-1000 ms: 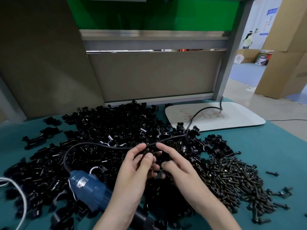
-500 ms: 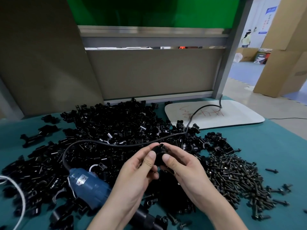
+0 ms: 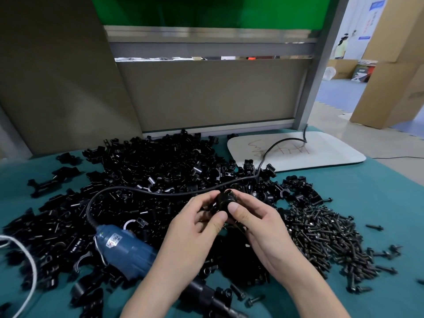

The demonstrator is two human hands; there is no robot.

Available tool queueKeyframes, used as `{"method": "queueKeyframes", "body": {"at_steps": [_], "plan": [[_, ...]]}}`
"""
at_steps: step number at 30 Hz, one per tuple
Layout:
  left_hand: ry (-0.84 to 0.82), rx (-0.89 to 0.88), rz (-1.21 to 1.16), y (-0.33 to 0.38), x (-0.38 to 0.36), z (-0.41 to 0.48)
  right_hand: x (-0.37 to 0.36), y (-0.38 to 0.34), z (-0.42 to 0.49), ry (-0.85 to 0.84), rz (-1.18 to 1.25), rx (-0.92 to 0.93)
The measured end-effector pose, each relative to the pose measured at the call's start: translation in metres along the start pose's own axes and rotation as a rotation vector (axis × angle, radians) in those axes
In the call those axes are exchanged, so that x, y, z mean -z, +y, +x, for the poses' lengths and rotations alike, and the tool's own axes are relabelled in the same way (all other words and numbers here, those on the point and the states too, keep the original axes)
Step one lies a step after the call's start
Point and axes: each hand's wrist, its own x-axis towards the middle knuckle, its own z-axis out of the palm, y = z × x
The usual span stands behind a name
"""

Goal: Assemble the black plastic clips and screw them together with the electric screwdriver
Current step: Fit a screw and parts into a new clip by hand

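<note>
Both my hands hold one black plastic clip (image 3: 224,199) above the table's middle. My left hand (image 3: 202,220) pinches its left side with thumb and fingers, and my right hand (image 3: 251,218) pinches its right side, thumb on top. A large heap of black clips (image 3: 146,177) covers the teal table behind and to the left. To the right spreads a pile of dark screws (image 3: 321,235). The blue electric screwdriver (image 3: 124,249) lies on the clips under my left forearm, its black nose pointing toward the near edge.
The screwdriver's black cable (image 3: 160,193) loops over the heap to a white board (image 3: 296,150) at the back right. A white cord (image 3: 25,260) curves at the left edge. A beige partition (image 3: 206,95) stands behind the table (image 3: 378,203). Cardboard boxes (image 3: 394,65) stand at the far right.
My hands have come together and lifted the clip slightly off the heap, now pressing it between both thumbs. The view has shifted a little downward.
</note>
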Motion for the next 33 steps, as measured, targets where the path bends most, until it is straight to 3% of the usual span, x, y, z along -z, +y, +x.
{"method": "queueKeyframes", "body": {"at_steps": [11, 13, 16, 19, 24, 27, 33], "plan": [[-0.001, -0.029, 0.068, 0.003, -0.002, 0.0, -0.001, -0.003, -0.002, 0.009, 0.172, -0.048], [-0.02, 0.01, 0.199, 0.009, 0.005, 0.001, 0.003, -0.008, -0.002, 0.022, 0.18, -0.027], [-0.02, 0.037, 0.649, 0.021, 0.023, 0.002, 0.017, -0.015, 0.0, 0.124, 0.295, -0.003], [-0.149, 0.034, 1.005, 0.03, 0.029, -0.002, 0.03, -0.021, 0.0, 0.228, 0.393, 0.01], [-0.295, 0.032, 1.167, 0.022, 0.006, -0.01, 0.043, -0.025, 0.001, 0.301, 0.472, 0.065], [-0.287, 0.022, 1.256, 0.012, 0.0, -0.012, 0.046, -0.026, 0.001, 0.31, 0.492, 0.078], [-0.238, 0.022, 1.215, -0.002, -0.011, -0.013, 0.046, -0.026, 0.0, 0.291, 0.468, 0.08]]}}
